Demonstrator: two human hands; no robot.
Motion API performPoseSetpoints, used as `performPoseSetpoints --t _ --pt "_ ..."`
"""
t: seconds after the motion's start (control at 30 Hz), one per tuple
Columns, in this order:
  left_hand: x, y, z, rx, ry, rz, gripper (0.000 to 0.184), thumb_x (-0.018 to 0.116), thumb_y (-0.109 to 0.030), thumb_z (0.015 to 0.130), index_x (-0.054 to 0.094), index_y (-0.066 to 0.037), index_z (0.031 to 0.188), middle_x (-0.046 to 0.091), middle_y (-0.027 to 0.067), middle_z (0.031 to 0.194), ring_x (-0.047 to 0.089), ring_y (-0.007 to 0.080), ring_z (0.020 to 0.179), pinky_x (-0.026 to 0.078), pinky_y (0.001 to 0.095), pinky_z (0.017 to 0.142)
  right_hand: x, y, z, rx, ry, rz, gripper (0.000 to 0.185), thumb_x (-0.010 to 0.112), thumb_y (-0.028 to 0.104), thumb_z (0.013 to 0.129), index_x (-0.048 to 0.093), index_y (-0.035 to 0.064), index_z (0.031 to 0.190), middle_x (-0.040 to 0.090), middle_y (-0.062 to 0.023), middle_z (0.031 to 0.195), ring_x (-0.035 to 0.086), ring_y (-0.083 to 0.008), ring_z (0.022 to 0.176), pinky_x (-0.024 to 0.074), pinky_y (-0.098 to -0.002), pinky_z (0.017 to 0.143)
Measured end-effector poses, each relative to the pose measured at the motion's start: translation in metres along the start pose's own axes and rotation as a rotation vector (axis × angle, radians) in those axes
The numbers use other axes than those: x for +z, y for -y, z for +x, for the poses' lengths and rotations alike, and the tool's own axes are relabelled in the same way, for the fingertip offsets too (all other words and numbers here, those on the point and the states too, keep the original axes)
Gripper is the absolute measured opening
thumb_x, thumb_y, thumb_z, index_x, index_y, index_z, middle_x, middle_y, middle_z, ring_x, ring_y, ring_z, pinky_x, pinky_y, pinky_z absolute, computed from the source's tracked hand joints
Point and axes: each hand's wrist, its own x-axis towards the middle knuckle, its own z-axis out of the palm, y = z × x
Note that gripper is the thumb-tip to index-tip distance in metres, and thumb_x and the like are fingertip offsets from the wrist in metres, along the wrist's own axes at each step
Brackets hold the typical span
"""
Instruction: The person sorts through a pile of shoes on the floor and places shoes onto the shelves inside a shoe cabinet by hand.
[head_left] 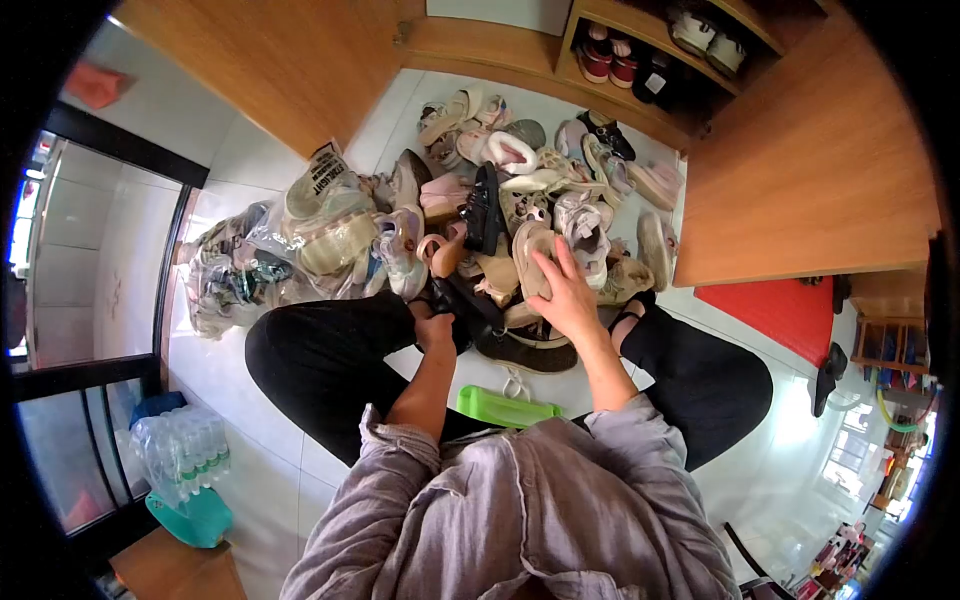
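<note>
Beige shoe [529, 243] stands near the front middle of a heap of footwear, its inner side facing the person, with the right hand [566, 297] laid over its lower edge. That hand is spread open, fingers apart and thumb out to the left, not closed around anything; whether the palm presses on the shoe I cannot tell. The left hand [432, 328] is lower, just beside a black shoe [470, 304]; its fingers are partly hidden, so I cannot tell whether it grips or only touches.

Between the hands lies a tan shoe [496, 277], with a brown open-toed shoe [447, 254] to its left. Beyond these a black lace-up shoe [484, 210] stands on end, and a white sneaker [582, 235] sits just past the right hand. A white-lined shoe [511, 153] is farther back in the heap. Nearer the body, a dark-soled shoe [527, 353] lies in front of a green tray [510, 407], between the bent legs.

Clear plastic bags [325, 220] with shoes inside rest at the heap's left. Behind everything stands a wooden cabinet [485, 40], its doors swung wide, with red shoes [608, 68] and white shoes [706, 43] on its shelves
</note>
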Motion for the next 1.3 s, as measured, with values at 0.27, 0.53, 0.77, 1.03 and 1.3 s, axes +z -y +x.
performPoseSetpoints --t 0.27,0.53,0.77,1.03,1.3 --pt "0.006 -0.118 -0.115 0.510 0.552 -0.146 0.056 0.067 -0.028 0.078 0.044 -0.012 0.126 0.048 0.0093 0.122 0.051 0.0192 0.104 0.045 0.0314 0.078 -0.002 0.011 -0.005 0.225 -0.153 0.242 0.024 0.064 0.006 0.067 0.058 -0.0013 0.089 0.051 -0.0142 0.111 0.057 -0.0281 0.091 0.0483 -0.0362 0.078" --pt "0.004 -0.112 -0.108 -0.101 0.691 -0.455 0.063 0.066 -0.002 0.069 0.036 -0.005 0.124 0.054 0.0098 0.103 0.057 0.0216 0.086 0.049 0.0317 0.070 0.036 0.041 -0.043 -0.289 -0.163 0.194 0.025 0.064 0.004 0.067 0.058 0.0011 0.092 0.059 -0.0125 0.096 0.059 -0.0284 0.084 0.0498 -0.0357 0.069" --pt "0.035 -0.092 -0.128 0.168 0.367 -0.280 0.046 0.063 0.009 0.060 0.049 -0.001 0.103 0.054 0.0051 0.091 0.052 0.0158 0.079 0.046 0.0289 0.068 0.010 -0.112 -0.017 0.469 -0.547 0.113 0.026 0.058 0.011 0.078 0.055 0.0045 0.103 0.058 -0.0147 0.104 0.056 -0.0292 0.098 0.0444 -0.0396 0.081" --pt "0.033 -0.101 -0.131 0.198 0.398 -0.191 0.037 0.060 0.000 0.072 0.050 0.001 0.108 0.057 0.0052 0.088 0.055 0.0149 0.077 0.044 0.0278 0.065 0.020 -0.206 -0.010 0.429 -0.039 -0.565 0.024 0.062 0.013 0.068 0.064 0.0126 0.092 0.056 -0.0052 0.104 0.044 -0.0236 0.107 0.0386 -0.0387 0.083" --pt "0.036 -0.125 -0.131 0.216 0.267 -0.135 0.034 0.060 -0.002 0.068 0.056 0.003 0.102 0.057 0.0015 0.084 0.051 0.0104 0.072 0.041 0.0234 0.064 -0.038 -0.169 -0.009 0.118 0.205 -0.623 0.019 0.063 0.023 0.062 0.069 0.0129 0.077 0.059 -0.0051 0.092 0.044 -0.0216 0.104 0.0293 -0.0399 0.088"
